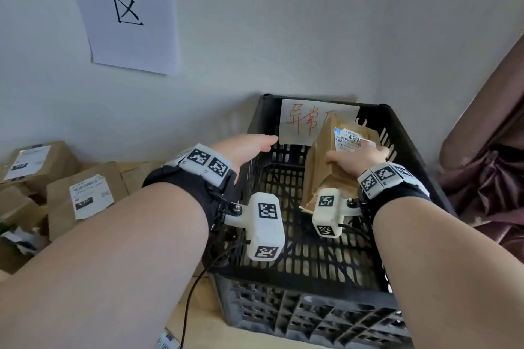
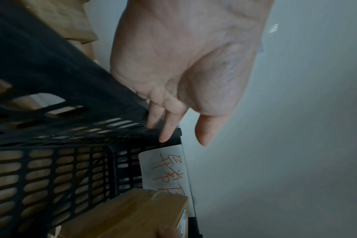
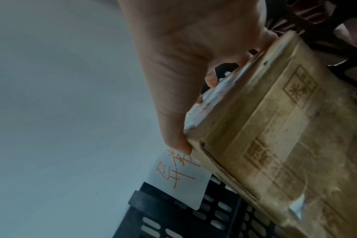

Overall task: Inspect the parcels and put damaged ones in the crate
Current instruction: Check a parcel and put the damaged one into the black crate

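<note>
A black slatted crate (image 1: 306, 317) stands against the wall, with a white card in red writing (image 1: 309, 122) on its far side. My right hand (image 1: 354, 157) grips a brown cardboard parcel (image 1: 329, 173) with a white shipping label (image 1: 350, 140), tilted on end inside the crate's right half. In the right wrist view the thumb and fingers (image 3: 177, 138) clamp the parcel (image 3: 275, 145) at its labelled top. My left hand (image 1: 249, 147) hovers over the crate's left rim, fingers (image 2: 167, 127) straight and holding nothing, touching the rim (image 2: 92, 90).
Several brown parcels with labels (image 1: 85, 198) are piled on the wooden surface left of the crate. A paper sign (image 1: 122, 8) hangs on the wall above. A brownish curtain (image 1: 487, 156) drapes at the right. A black cable (image 1: 192, 292) trails from my left wrist.
</note>
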Demonstrator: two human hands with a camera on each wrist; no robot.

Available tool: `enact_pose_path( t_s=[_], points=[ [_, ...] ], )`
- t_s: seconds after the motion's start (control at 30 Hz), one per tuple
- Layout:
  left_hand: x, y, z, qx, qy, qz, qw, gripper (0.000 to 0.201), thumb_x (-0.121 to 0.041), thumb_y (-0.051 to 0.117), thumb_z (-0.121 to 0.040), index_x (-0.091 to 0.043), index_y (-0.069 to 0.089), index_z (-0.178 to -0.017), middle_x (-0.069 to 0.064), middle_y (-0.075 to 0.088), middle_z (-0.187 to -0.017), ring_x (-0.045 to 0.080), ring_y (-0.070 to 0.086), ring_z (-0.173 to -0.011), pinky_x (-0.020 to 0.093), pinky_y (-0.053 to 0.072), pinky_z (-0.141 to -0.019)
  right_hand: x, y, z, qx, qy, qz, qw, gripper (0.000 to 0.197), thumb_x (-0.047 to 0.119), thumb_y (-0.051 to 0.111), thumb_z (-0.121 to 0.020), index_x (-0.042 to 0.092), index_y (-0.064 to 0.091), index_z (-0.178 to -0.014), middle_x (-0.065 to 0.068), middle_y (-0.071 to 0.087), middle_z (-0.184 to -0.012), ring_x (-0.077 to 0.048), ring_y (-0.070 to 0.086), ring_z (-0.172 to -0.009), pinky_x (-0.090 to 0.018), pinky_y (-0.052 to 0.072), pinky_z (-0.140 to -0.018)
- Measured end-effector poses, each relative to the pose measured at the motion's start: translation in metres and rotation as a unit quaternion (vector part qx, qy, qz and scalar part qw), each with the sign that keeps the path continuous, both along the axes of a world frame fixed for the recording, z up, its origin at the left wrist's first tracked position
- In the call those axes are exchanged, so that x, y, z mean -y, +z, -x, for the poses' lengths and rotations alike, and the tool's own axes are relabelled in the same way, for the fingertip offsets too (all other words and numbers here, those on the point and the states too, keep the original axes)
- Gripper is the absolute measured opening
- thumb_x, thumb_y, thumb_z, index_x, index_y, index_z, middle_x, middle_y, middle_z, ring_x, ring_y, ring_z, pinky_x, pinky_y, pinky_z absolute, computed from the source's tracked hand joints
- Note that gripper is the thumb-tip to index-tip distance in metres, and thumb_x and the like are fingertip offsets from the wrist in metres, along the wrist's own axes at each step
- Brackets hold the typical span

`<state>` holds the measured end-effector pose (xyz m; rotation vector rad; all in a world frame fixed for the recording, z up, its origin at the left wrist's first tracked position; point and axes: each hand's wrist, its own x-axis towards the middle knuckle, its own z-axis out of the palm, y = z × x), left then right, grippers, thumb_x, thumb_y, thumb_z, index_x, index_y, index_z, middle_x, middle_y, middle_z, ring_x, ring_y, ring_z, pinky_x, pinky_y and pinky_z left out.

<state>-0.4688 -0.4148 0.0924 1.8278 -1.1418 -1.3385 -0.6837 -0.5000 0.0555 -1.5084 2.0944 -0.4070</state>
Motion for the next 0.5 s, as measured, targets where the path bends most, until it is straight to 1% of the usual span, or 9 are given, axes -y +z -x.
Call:
enact_pose_path(
  t_s=[0.03, 0.07, 0.1, 0.13, 0.17, 0.23, 0.33, 0.4, 0.5],
  points=[
    [0.001, -0.004, -0.002, -0.009, 0.004, -0.008, 1.0, 0.051, -0.047, 0.048, -0.097, -0.016, 0.052, -0.138, -0.002, 0.033, -0.155, 0.016, 0.021, -0.145, 0.038, 0.013, -0.115, 0.005, -0.006, 0.001, -0.013, -0.001, 0.0, 1.0, 0.1, 0.053, 0.074, -0.069, 0.01, 0.03, -0.147, -0.012, 0.026, -0.144, -0.035, 0.048, -0.112, -0.034, 0.039, -0.08],
    [0.002, -0.007, -0.003, -0.015, 0.008, -0.015, 1.0, 0.052, -0.048, 0.048, -0.097, -0.017, 0.052, -0.138, -0.001, 0.031, -0.156, 0.016, 0.019, -0.146, 0.038, 0.013, -0.115, 0.008, -0.012, 0.001, -0.026, -0.002, -0.001, 1.0, 0.105, 0.056, 0.074, -0.065, 0.012, 0.029, -0.148, -0.012, 0.025, -0.144, -0.037, 0.047, -0.117, -0.036, 0.042, -0.085],
    [0.003, -0.01, -0.005, -0.018, 0.007, -0.018, 1.0, 0.052, -0.049, 0.049, -0.096, -0.017, 0.052, -0.137, -0.001, 0.03, -0.157, 0.015, 0.019, -0.146, 0.038, 0.013, -0.114, 0.011, -0.017, 0.001, -0.04, -0.002, -0.006, 0.999, 0.11, 0.06, 0.072, -0.059, 0.014, 0.028, -0.149, -0.012, 0.024, -0.145, -0.04, 0.044, -0.123, -0.04, 0.044, -0.094],
    [0.005, -0.012, -0.005, -0.019, 0.005, -0.019, 1.0, 0.052, -0.05, 0.049, -0.095, -0.018, 0.053, -0.137, -0.002, 0.031, -0.156, 0.015, 0.019, -0.146, 0.038, 0.013, -0.114, 0.012, -0.022, 0.002, -0.057, -0.003, -0.009, 0.998, 0.114, 0.062, 0.071, -0.054, 0.017, 0.028, -0.15, -0.012, 0.023, -0.147, -0.043, 0.04, -0.127, -0.047, 0.042, -0.101],
    [0.006, -0.013, -0.005, -0.018, 0.002, -0.02, 1.0, 0.053, -0.05, 0.049, -0.095, -0.018, 0.053, -0.136, -0.003, 0.032, -0.156, 0.014, 0.02, -0.146, 0.038, 0.013, -0.114, 0.012, -0.027, 0.003, -0.077, -0.003, -0.01, 0.997, 0.113, 0.062, 0.071, -0.053, 0.019, 0.029, -0.149, -0.011, 0.022, -0.148, -0.046, 0.036, -0.131, -0.054, 0.038, -0.105],
    [0.008, -0.014, -0.004, -0.014, 0.002, -0.02, 1.0, 0.053, -0.052, 0.05, -0.094, -0.02, 0.053, -0.137, -0.005, 0.035, -0.155, 0.014, 0.021, -0.145, 0.039, 0.012, -0.115, 0.009, -0.037, 0.006, -0.112, -0.004, 0.002, 0.994, 0.1, 0.056, 0.075, -0.063, 0.019, 0.033, -0.146, -0.012, 0.022, -0.149, -0.049, 0.029, -0.134, -0.061, 0.032, -0.108],
    [0.01, -0.015, -0.004, -0.007, 0.002, -0.025, 1.0, 0.053, -0.054, 0.05, -0.093, -0.022, 0.053, -0.136, -0.006, 0.034, -0.155, 0.014, 0.02, -0.146, 0.041, 0.01, -0.115, 0.005, -0.052, 0.008, -0.127, 0.001, 0.002, 0.992, 0.088, 0.049, 0.077, -0.07, 0.021, 0.038, -0.143, -0.014, 0.022, -0.15, -0.048, 0.021, -0.139, -0.064, 0.031, -0.108],
    [0.01, -0.016, -0.004, 0.002, 0.002, -0.031, 1.0, 0.054, -0.056, 0.05, -0.092, -0.023, 0.054, -0.135, -0.004, 0.033, -0.156, 0.016, 0.019, -0.146, 0.041, 0.012, -0.115, 0.004, -0.057, 0.007, -0.139, 0.019, -0.013, 0.99, 0.088, 0.052, 0.076, -0.07, 0.023, 0.039, -0.144, -0.016, 0.021, -0.153, -0.046, 0.017, -0.142, -0.065, 0.027, -0.11],
    [0.009, -0.017, -0.003, 0.009, 0.004, -0.033, 0.999, 0.054, -0.057, 0.052, -0.091, -0.023, 0.055, -0.134, -0.003, 0.035, -0.155, 0.017, 0.021, -0.145, 0.041, 0.013, -0.114, 0.004, -0.058, 0.006, -0.17, 0.064, -0.046, 0.982, 0.098, 0.063, 0.074, -0.071, 0.024, 0.031, -0.15, -0.019, 0.017, -0.159, -0.044, 0.012, -0.146, -0.065, 0.022, -0.113]
  ],
)
